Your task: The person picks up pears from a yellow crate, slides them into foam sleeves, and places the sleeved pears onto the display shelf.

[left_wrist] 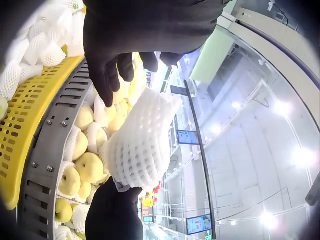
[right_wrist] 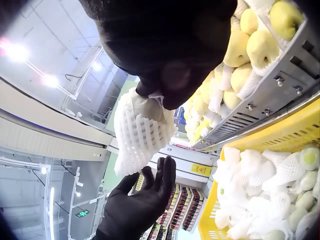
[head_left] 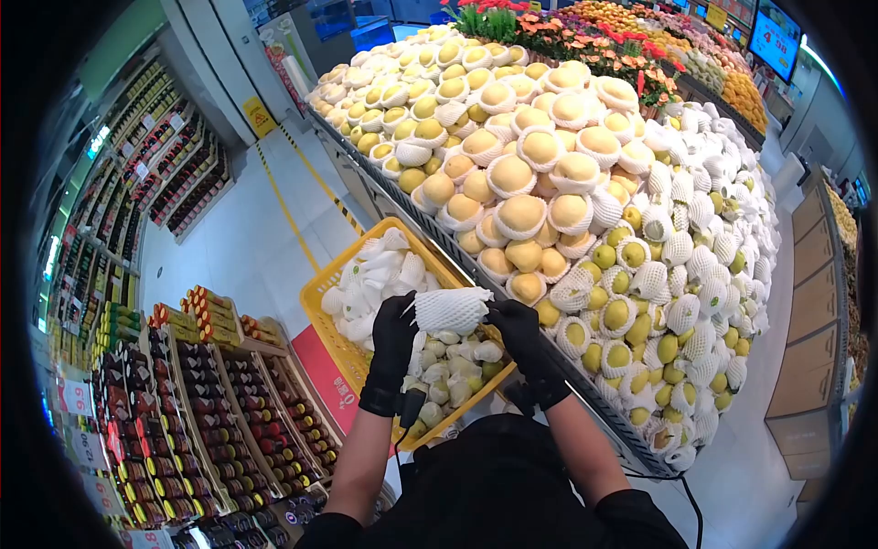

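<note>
A pear in a white foam net sleeve [head_left: 451,309] is held up between my two black-gloved hands, above a yellow basket [head_left: 315,302]. My right hand [head_left: 517,331] pinches one end of it. In the right wrist view, pale fruit in clear wrap [right_wrist: 148,108] shows at that end, under the right fingers. My left hand [head_left: 393,334] is at the sleeve's other end. Its fingers [left_wrist: 125,67] are spread and slightly bent, close to the loose end of the netting. White foam sleeves [head_left: 380,274] and wrapped pears [head_left: 448,375] fill the basket below.
To the right rises a large heaped display of yellow pears [head_left: 535,220], many in foam nets, behind a grey slotted metal rim [left_wrist: 50,130]. Shelves of jars [head_left: 210,403] stand at the left. A dark cable [head_left: 692,503] hangs near the display's front corner.
</note>
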Demonstrator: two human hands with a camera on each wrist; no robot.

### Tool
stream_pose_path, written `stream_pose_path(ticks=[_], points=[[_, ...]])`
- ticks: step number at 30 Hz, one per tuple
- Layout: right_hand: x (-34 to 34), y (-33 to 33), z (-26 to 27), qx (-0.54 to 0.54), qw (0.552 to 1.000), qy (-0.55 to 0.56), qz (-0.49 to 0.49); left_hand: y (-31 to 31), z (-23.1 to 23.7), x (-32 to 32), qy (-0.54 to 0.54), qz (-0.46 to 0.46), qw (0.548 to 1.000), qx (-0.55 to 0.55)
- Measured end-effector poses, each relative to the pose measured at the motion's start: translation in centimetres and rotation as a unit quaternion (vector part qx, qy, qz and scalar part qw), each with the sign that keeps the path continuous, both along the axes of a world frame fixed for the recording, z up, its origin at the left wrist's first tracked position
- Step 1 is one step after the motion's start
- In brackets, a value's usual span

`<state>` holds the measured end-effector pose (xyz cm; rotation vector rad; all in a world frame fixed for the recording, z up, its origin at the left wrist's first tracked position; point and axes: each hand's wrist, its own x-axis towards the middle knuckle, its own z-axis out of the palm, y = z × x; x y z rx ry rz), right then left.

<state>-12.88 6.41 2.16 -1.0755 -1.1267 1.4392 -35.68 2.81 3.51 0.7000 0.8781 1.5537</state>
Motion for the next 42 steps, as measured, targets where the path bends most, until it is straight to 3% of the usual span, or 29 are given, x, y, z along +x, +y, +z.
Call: stream_pose_path(ticks=[1, 2, 3, 4, 5, 6, 12, 15, 18, 21, 24, 27, 28, 30, 33, 35, 36, 39, 42], points=[[-0.1, 0.0, 0.0, -0.001, 1.000, 0.014, 0.000, 0.0, 0.6, 0.1, 0.030, 0.008, 0.999, 0.013], [-0.1, 0.0, 0.0, 0.000, 1.000, 0.000, 0.009, -0.2, 1.2, 0.3, -0.132, -0.026, 0.990, -0.031], [0.0, -0.1, 0.1, 0.000, 1.000, -0.015, 0.017, -0.2, 1.2, -0.1, 0.054, -0.060, 0.997, 0.000], [0.0, -0.1, 0.1, 0.000, 0.999, -0.029, 0.026, -0.2, 1.0, -0.7, 0.239, -0.092, 0.966, 0.031], [0.1, -0.1, 0.0, 0.005, 0.998, -0.044, 0.036, -0.3, 0.8, -1.0, 0.414, -0.120, 0.900, 0.061], [0.3, 0.0, -0.1, 0.009, 0.997, -0.058, 0.046, -0.2, 1.5, -0.9, 0.151, -0.136, 0.979, -0.015], [0.0, -0.2, -0.7, 0.026, 0.996, -0.056, 0.063, 0.0, 1.4, -1.0, 0.233, -0.151, 0.960, -0.042], [0.0, -0.8, 0.8, -0.003, 0.996, -0.036, 0.081, 0.2, 0.3, -1.3, 0.367, -0.114, 0.923, 0.026], [0.2, -1.2, 1.9, -0.011, 0.993, -0.057, 0.100, 0.2, -0.4, -1.0, 0.335, -0.110, 0.935, 0.027], [-0.1, -1.8, 3.0, -0.014, 0.991, -0.082, 0.103, 0.3, -0.9, -1.2, 0.230, -0.118, 0.966, -0.003], [-0.4, -1.8, 3.2, -0.011, 0.990, -0.094, 0.102, 0.2, -1.2, -1.3, 0.211, -0.119, 0.970, 0.001], [-0.5, -1.6, 2.4, -0.013, 0.991, -0.098, 0.087, 0.0, -0.4, -1.0, 0.111, -0.156, 0.981, -0.024], [-0.5, -1.5, 2.1, -0.016, 0.992, -0.099, 0.078, -0.3, 0.5, -0.7, 0.222, -0.148, 0.964, 0.017], [-0.2, -1.4, 2.0, -0.005, 0.994, -0.090, 0.062, -0.9, 1.9, 0.0, 0.432, -0.126, 0.888, 0.098], [-0.3, -1.3, 1.7, 0.003, 0.994, -0.088, 0.063, -1.1, 1.0, -0.1, 0.281, -0.168, 0.943, 0.054], [-0.4, -1.3, 1.8, 0.005, 0.994, -0.088, 0.068, -1.0, 0.9, 0.1, 0.054, -0.188, 0.981, -0.004], [-0.5, -1.6, 2.5, 0.005, 0.994, -0.088, 0.069, -1.0, 0.9, 0.2, -0.062, -0.194, 0.979, -0.033], [-0.6, -1.9, 3.2, 0.028, 0.990, -0.112, 0.082, -1.2, 0.4, 0.5, 0.151, -0.167, 0.974, 0.026], [-0.6, -1.6, 2.9, 0.022, 0.987, -0.133, 0.088, -2.0, 2.6, 1.4, 0.253, -0.150, 0.954, 0.061]])
